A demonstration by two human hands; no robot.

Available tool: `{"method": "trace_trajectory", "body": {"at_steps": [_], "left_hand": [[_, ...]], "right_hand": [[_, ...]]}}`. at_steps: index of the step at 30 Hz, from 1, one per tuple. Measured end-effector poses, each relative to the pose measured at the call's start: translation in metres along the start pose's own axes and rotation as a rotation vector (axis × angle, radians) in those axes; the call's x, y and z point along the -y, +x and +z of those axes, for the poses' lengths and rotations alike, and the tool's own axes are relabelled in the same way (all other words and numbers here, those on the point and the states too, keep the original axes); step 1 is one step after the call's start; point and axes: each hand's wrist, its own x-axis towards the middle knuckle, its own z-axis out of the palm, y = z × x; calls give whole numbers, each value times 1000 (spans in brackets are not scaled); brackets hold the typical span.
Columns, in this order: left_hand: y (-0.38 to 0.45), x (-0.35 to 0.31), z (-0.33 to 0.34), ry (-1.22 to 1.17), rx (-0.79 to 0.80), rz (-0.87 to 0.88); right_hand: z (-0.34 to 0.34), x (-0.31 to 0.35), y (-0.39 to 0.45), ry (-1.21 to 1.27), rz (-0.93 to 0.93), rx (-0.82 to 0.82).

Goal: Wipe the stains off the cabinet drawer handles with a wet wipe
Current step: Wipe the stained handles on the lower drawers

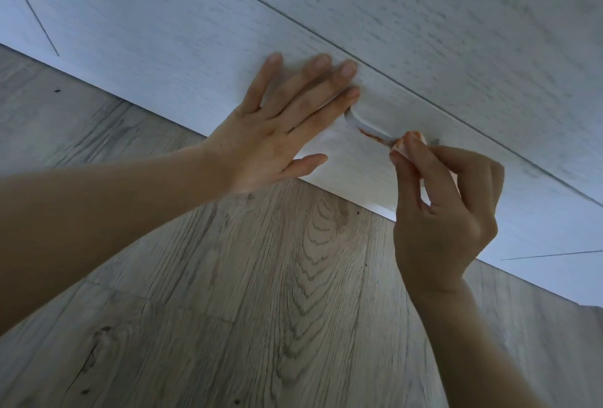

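Note:
A white wood-grain drawer front (pixel 202 48) fills the upper part of the head view. A curved cut-out handle (pixel 362 125) sits in its lower edge, with a reddish-brown stain (pixel 375 136) along its rim. My left hand (pixel 280 120) lies flat on the drawer front just left of the handle, fingers straight. My right hand (pixel 443 205) pinches a small wadded wet wipe (pixel 412 143), tinted orange, and presses it against the right end of the stain.
Grey wood-look floor (pixel 261 293) spreads below the cabinet. A dark seam (pixel 408 84) separates this drawer from the panel above it. Another panel seam (pixel 29 6) runs at the far left.

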Motion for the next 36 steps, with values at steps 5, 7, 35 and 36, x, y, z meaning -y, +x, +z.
{"method": "trace_trajectory", "body": {"at_steps": [5, 7, 35, 36], "left_hand": [[1, -2, 3, -4, -8, -11], [0, -1, 3, 0, -14, -8], [2, 6, -9, 37, 22, 24], [1, 6, -9, 36, 22, 25]], "right_hand": [[-2, -13, 7, 11, -126, 69], [-1, -12, 9, 47, -135, 80], [7, -2, 13, 142, -53, 90], [7, -2, 13, 130, -69, 90]]}}
